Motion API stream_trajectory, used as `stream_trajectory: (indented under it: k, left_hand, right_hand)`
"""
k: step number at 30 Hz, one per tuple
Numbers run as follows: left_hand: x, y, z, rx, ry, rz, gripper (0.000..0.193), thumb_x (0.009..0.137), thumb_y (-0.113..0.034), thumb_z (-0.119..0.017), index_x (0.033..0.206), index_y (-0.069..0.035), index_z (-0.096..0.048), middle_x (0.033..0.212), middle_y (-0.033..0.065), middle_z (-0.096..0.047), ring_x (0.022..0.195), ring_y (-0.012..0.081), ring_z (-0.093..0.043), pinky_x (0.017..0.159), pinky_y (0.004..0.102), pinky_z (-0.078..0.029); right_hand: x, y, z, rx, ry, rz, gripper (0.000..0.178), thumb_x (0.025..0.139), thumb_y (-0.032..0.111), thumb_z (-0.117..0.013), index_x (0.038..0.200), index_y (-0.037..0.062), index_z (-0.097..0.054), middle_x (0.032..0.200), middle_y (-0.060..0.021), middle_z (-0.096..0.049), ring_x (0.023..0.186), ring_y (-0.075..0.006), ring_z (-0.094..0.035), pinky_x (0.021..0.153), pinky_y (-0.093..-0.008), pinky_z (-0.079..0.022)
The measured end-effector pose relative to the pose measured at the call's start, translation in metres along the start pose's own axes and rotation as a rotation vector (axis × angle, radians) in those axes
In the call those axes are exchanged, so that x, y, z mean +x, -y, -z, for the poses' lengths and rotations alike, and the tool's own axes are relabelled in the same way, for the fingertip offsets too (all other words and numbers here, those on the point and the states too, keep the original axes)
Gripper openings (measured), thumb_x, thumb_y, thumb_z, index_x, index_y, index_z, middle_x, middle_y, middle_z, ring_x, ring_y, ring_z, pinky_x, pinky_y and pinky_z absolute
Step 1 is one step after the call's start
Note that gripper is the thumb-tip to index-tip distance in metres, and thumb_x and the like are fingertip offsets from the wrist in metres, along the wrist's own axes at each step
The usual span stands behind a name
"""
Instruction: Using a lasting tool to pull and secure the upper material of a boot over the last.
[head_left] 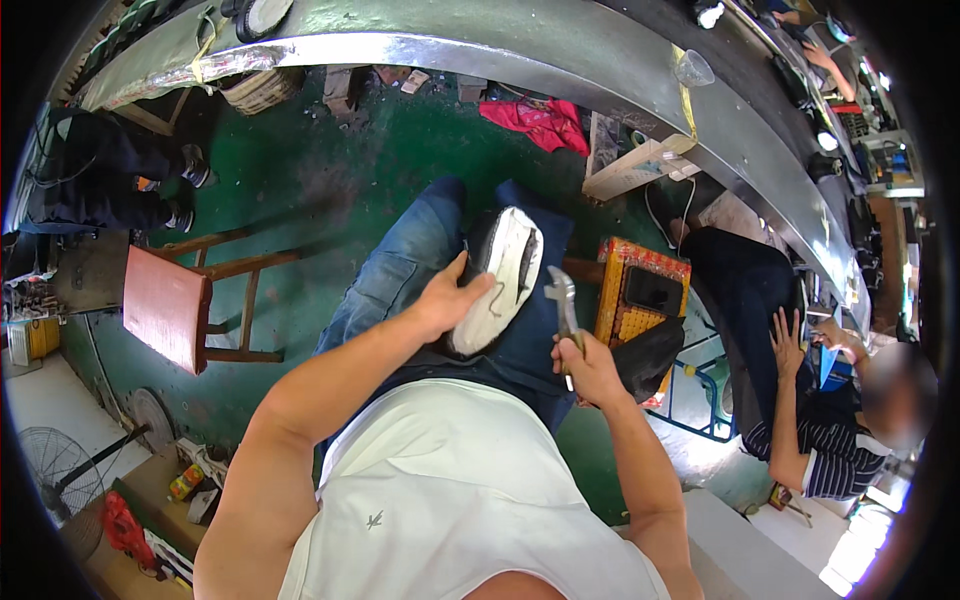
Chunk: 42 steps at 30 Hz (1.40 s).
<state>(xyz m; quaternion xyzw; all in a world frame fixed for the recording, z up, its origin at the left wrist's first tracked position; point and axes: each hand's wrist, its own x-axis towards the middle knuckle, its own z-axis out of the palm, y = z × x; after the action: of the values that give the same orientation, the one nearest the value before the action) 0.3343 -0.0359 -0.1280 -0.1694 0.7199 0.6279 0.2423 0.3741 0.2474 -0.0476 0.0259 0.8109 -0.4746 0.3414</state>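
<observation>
Fingers (478,289) of the left hand (445,303) clamped on a black-and-white shoe (506,305), pale face up, over the jeans (390,262); right hand (587,370) closed round metal pincers (565,302), just beside. Wicker basket (262,90) under the metal-edged table (400,50), contents unclear. Green floor (330,150), scuffed; wooden-legged stool (165,310) at left, smooth reddish seat. Clear cup (694,68) at table edge.

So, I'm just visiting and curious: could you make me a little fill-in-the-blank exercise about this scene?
1. The left hand holds a shoe whose camera-facing side is mostly ____.
2. The right hand grips a tool with a head made of ____.
3. The floor is coloured ____.
4. The dark phone lies to the person's ____ side.

Missing words: white; metal; green; right.
</observation>
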Motion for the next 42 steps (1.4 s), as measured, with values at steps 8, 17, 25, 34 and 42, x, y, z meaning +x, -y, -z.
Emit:
stream_trajectory:
  k: [8, 17, 25, 34, 42]
  left_hand:
    - [-0.055, -0.112, 0.081, 0.803, 0.161, -0.559, 0.107, 0.078, -0.028, -0.087, 0.159, 0.002, -0.024, 0.146, 0.0226, -0.052, 0.135, 0.0363, -0.053, 0.114, 0.0433, -0.038]
    - [-0.024, -0.009, 0.086, 1.128, 0.034, -0.796, 0.089, 0.07, -0.025, -0.088, 0.143, -0.006, -0.041, 0.148, 0.0132, -0.048, 0.143, 0.0327, -0.04, 0.118, 0.055, -0.025]
    - [-0.024, -0.012, 0.083, 1.099, 0.029, -0.765, 0.089, 0.068, -0.021, -0.089, 0.142, -0.006, -0.041, 0.15, 0.0137, -0.047, 0.143, 0.035, -0.041, 0.119, 0.0556, -0.024]
    - [-0.023, -0.011, 0.085, 1.108, 0.018, -0.785, 0.088, 0.068, -0.024, -0.088, 0.141, -0.004, -0.042, 0.149, 0.0132, -0.048, 0.143, 0.0338, -0.041, 0.117, 0.0562, -0.025]
    - [-0.029, -0.02, 0.096, 1.125, 0.054, -0.805, 0.08, 0.074, -0.022, -0.084, 0.141, -0.003, -0.045, 0.15, 0.014, -0.047, 0.142, 0.0353, -0.04, 0.116, 0.0586, -0.025]
  right_hand:
    - [-0.034, -0.002, 0.024, 0.203, -0.213, 0.018, 0.024, 0.099, 0.015, -0.061, 0.113, -0.0046, -0.062, 0.082, -0.0059, -0.065, 0.073, -0.0126, -0.063, 0.07, -0.0295, -0.052]
    - [-0.033, 0.066, 0.048, -0.509, -0.135, 0.457, 0.037, 0.094, 0.014, -0.063, 0.126, -0.0024, -0.058, 0.1, -0.0199, -0.066, 0.088, -0.0403, -0.064, 0.078, -0.0457, -0.053]
    - [0.002, 0.128, 0.056, -1.126, -0.022, 0.642, 0.047, 0.087, 0.01, -0.062, 0.13, -0.0076, -0.057, 0.105, -0.0156, -0.064, 0.101, -0.0293, -0.065, 0.074, -0.0383, -0.059]
    - [0.026, 0.197, 0.026, -1.727, 0.07, 0.516, 0.056, 0.087, 0.012, -0.062, 0.137, -0.0105, -0.055, 0.124, -0.0244, -0.06, 0.119, -0.0351, -0.058, 0.086, -0.045, -0.058]
    - [0.038, 0.252, 0.01, -1.829, 0.653, 0.459, 0.023, 0.081, 0.011, -0.066, 0.101, -0.0013, -0.07, 0.094, -0.013, -0.068, 0.087, -0.0264, -0.067, 0.068, -0.0374, -0.055]
